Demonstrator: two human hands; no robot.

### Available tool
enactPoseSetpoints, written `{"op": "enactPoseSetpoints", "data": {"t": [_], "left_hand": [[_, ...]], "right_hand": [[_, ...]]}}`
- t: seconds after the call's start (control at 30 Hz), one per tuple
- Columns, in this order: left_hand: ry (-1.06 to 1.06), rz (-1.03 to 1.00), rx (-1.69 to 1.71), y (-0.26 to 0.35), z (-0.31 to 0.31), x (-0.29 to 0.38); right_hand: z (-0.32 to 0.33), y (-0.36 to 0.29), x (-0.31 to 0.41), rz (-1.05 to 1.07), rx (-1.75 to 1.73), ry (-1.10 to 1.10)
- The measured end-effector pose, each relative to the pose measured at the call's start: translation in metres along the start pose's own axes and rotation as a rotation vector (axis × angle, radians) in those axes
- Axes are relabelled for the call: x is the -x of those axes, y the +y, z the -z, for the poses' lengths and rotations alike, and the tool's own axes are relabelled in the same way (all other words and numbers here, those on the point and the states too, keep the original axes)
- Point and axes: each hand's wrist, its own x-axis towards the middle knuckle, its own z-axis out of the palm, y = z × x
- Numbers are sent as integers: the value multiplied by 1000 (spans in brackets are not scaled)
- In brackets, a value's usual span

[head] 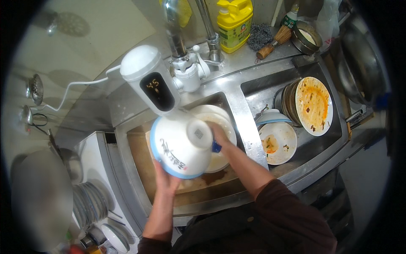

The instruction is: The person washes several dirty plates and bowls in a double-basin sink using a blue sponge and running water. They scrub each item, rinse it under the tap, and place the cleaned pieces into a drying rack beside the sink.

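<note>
A white bowl with a blue rim [177,143] is tilted under the electric faucet heater [152,82], its underside and foot ring towards me. My left hand [166,177] grips the bowl's rim from below. At the bowl's far right side is my right hand [219,135], its fingers largely hidden behind the bowl, with a bit of dark blue material [216,146] at the palm. What the right fingers hold cannot be made out. Behind and beneath the bowl, white plates [226,127] lie in the left basin [139,171], which has brownish water in it.
In the right basin [336,139] stand stacked plates [314,106] and bowls [279,143] with food remains. A yellow detergent jug [234,27], a steel-wool scourer [259,36] and a wooden-handled brush [274,43] sit on the back ledge. Racked plates [90,204] stand at lower left.
</note>
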Motion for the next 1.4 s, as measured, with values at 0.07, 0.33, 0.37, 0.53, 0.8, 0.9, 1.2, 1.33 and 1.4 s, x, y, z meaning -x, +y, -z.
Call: {"op": "enactPoseSetpoints", "data": {"t": [0.07, 0.33, 0.37, 0.53, 0.8, 0.9, 1.2, 1.33, 1.4], "left_hand": [[119, -15, -85, 13, -6, -9], [266, -275, -24, -6, -14, -34], [267, -283, -3, -8, -11, -35], [250, -223, 46, 2, 3, -35], [225, -214, 200, 3, 10, -40], [97, -143, 231, -1, 13, -45], [42, 44, 170, -24, 26, -81], [151, -38, -278, -42, 21, -95], [204, -149, -421, -62, 14, -95]], "right_hand": [[-4, -18, -10, 97, 289, 32], [-84, 10, 63, 933, 1038, 278], [-89, 12, 69, 1041, 1071, 162], [-87, 22, 87, 1202, 1111, -201], [23, 45, 43, 683, 1299, 315], [33, 25, 16, 435, 1013, 292], [6, -85, 22, -145, -339, -97], [-14, -106, 46, 87, -228, -43], [-24, -107, 54, 122, -193, 2]]}}
